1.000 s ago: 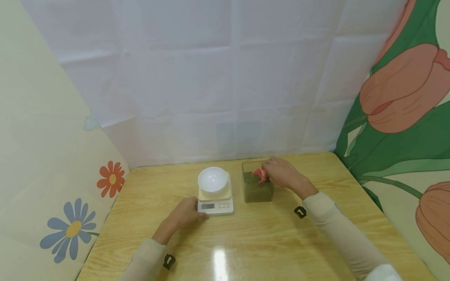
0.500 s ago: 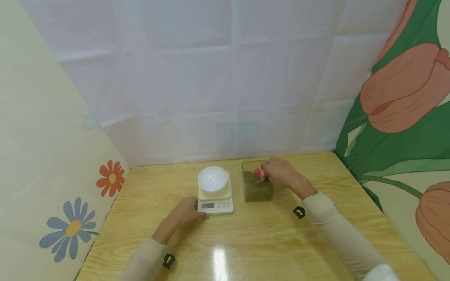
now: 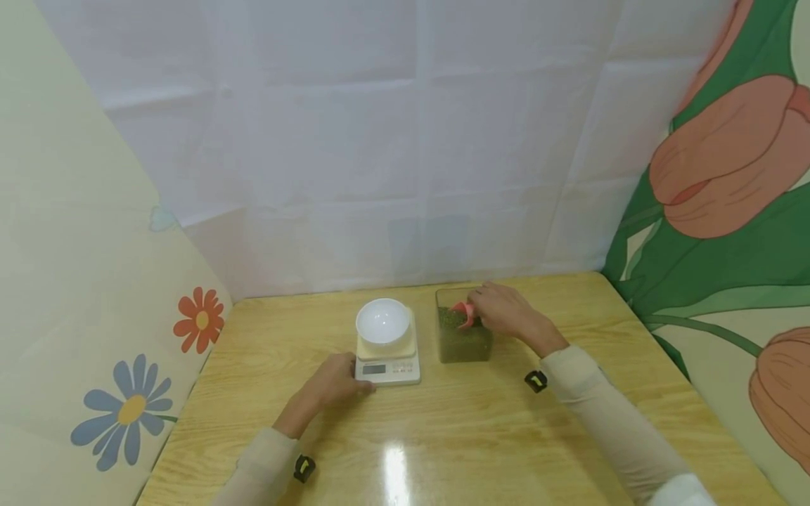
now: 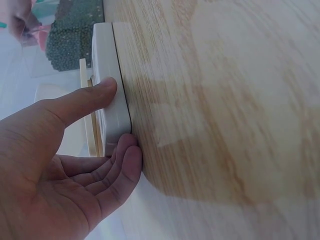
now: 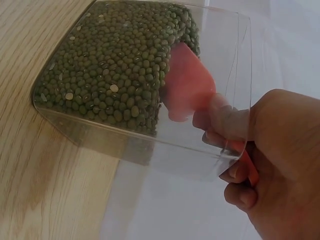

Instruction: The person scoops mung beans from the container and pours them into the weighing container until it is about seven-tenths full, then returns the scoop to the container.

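Note:
My left hand [image 3: 337, 381] grips the near left corner of a white kitchen scale [image 3: 405, 372], the thumb on its front edge and curled fingers at its left side. On the scale's cream platform sits a white bowl [image 3: 382, 323], with nothing visible inside. My right hand [image 3: 506, 309] holds a red scoop [image 3: 467, 314] by its handle, reaching over the rim of a clear square container [image 3: 465, 355]. Green mung beans [image 5: 110, 65] partly fill this container. In the right wrist view the scoop's head [image 5: 187, 82] dips into the beans; its tip is hidden among them.
The wooden table [image 3: 443, 436] extends in front of both hands. Behind it hangs a white sheet [image 3: 329, 154]. Flower-patterned walls [image 3: 76, 246] stand on the left and right sides. The container is just right of the scale, with a narrow gap between.
The scoop has shifted slightly left in the beans, and my right hand has moved a little with it. My left hand, the scale and the bowl stay put.

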A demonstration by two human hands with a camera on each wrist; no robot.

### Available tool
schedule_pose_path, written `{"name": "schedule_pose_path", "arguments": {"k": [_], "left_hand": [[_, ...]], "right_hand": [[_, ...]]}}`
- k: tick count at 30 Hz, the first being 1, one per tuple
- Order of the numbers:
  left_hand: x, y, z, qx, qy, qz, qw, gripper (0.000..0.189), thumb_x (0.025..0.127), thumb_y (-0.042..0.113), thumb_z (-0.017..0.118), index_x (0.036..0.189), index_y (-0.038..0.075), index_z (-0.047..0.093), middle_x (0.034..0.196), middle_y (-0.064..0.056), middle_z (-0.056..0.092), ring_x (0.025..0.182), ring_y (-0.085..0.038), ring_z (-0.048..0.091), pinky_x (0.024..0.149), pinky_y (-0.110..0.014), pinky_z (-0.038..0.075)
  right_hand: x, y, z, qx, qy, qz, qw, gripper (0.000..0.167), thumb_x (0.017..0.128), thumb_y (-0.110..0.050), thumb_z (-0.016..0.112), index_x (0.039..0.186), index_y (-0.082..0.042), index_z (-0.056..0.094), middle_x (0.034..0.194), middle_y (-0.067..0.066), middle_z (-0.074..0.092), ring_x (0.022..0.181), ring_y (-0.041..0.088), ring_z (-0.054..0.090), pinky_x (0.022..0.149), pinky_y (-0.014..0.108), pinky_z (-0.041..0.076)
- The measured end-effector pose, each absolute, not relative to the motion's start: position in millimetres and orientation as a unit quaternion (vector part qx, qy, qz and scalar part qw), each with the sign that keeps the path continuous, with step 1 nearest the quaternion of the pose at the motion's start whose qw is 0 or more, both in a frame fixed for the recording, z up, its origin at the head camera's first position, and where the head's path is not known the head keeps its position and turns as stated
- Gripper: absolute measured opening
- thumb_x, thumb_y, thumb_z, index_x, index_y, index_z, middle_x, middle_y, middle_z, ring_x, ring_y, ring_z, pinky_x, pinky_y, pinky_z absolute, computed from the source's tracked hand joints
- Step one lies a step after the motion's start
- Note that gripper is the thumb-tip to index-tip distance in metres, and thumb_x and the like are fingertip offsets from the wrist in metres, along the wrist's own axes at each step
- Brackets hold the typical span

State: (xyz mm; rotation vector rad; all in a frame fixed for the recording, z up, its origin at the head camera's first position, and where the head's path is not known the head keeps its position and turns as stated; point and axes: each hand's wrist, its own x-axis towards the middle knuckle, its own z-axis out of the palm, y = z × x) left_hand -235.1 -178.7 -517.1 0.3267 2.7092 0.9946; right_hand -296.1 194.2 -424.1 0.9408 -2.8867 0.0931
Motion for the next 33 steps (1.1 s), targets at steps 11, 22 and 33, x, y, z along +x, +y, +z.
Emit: {"name": "schedule_pose_path", "arguments": {"k": [11, 22, 33], "left_hand": [[-234, -181, -516, 0.113, 0.925, 0.343, 0.118, 0.039, 0.081, 0.024, 0.093, 0.106, 0.004, 0.072, 0.084, -0.001, 0.073, 0.070, -0.014, 0.059, 0.061, -0.029, 0.050], [-237, -183, -519, 0.115, 0.926, 0.341, 0.118, 0.039, 0.080, 0.026, 0.094, 0.105, 0.004, 0.072, 0.083, 0.000, 0.071, 0.069, -0.014, 0.058, 0.060, -0.027, 0.050], [-238, -181, -521, 0.118, 0.926, 0.341, 0.113, 0.039, 0.079, 0.025, 0.094, 0.103, 0.003, 0.071, 0.081, -0.001, 0.070, 0.069, -0.015, 0.058, 0.060, -0.030, 0.050]], "right_hand": [[-296, 190, -423, 0.315, -0.947, 0.034, 0.048, 0.007, 0.102, -0.006, 0.066, 0.104, -0.006, 0.073, 0.100, 0.008, 0.075, 0.093, 0.029, 0.067, 0.080, 0.043, 0.057], [-299, 184, -427, 0.322, -0.944, 0.059, 0.040, 0.011, 0.104, -0.014, 0.068, 0.095, -0.011, 0.073, 0.101, 0.008, 0.075, 0.100, 0.031, 0.070, 0.088, 0.046, 0.060], [-301, 181, -428, 0.330, -0.941, 0.064, 0.044, 0.010, 0.103, -0.014, 0.068, 0.095, -0.010, 0.072, 0.100, 0.007, 0.074, 0.102, 0.031, 0.069, 0.087, 0.046, 0.059]]}}
